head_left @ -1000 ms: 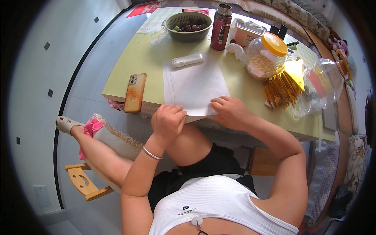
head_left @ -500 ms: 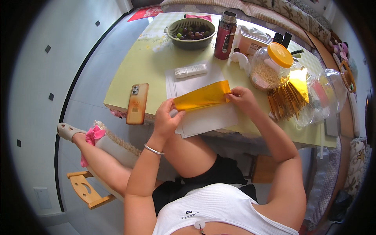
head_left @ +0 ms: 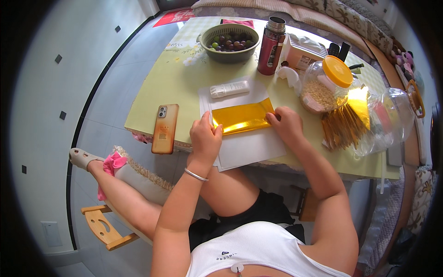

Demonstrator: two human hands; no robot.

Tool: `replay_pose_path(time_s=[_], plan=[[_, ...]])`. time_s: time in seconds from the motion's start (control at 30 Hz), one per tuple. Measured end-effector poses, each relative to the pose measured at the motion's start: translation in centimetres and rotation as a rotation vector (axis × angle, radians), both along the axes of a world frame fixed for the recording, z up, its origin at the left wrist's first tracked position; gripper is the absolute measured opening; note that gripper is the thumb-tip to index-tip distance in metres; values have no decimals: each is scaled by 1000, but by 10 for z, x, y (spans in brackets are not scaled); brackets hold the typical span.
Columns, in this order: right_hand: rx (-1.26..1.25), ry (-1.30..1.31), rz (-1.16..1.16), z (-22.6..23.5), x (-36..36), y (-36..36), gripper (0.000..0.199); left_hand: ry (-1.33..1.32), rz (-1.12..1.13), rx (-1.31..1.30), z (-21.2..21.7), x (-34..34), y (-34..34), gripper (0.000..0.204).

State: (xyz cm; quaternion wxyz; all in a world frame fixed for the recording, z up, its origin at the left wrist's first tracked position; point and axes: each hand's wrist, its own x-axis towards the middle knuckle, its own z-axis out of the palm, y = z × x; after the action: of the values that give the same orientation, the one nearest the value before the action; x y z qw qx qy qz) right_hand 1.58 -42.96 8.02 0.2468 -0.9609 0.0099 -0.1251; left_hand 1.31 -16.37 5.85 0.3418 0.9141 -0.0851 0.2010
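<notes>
A shiny gold foil sheet (head_left: 242, 116), folded into a long strip, lies over white paper sheets (head_left: 244, 150) near the table's front edge. My left hand (head_left: 206, 137) pinches its left end between thumb and fingers. At the other end, my right hand (head_left: 287, 123) is closed on the strip's right edge, thumb on top. Just beyond the strip, a white tube (head_left: 229, 89) rests on the paper. To the right of my right hand stands a fanned bundle of gold foil pieces (head_left: 344, 127).
A phone (head_left: 164, 129) lies at the table's left front edge. Farther back are a basket of grapes (head_left: 229, 53), a dark red flask (head_left: 271, 48) and a tissue box (head_left: 302, 51). On the right stand a yellow-lidded jar (head_left: 320, 90) and a clear plastic container (head_left: 392, 115).
The foil strip has come down flatter onto the paper and its surface now faces up brightly. Both hands have lowered with it, and the view has shifted slightly.
</notes>
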Motion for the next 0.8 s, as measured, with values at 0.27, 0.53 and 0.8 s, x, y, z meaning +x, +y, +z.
replay_pose_path(time_s=[0.27,0.53,0.8], plan=[[-75,-21,-5,-3,1,1,30,-281,22,426,18,-3,-9,54],[-47,-30,-25,-2,1,4,33,-33,-680,455,17,19,0,54],[-355,29,661,5,-27,30,76,143,-658,702,25,-6,6,90]])
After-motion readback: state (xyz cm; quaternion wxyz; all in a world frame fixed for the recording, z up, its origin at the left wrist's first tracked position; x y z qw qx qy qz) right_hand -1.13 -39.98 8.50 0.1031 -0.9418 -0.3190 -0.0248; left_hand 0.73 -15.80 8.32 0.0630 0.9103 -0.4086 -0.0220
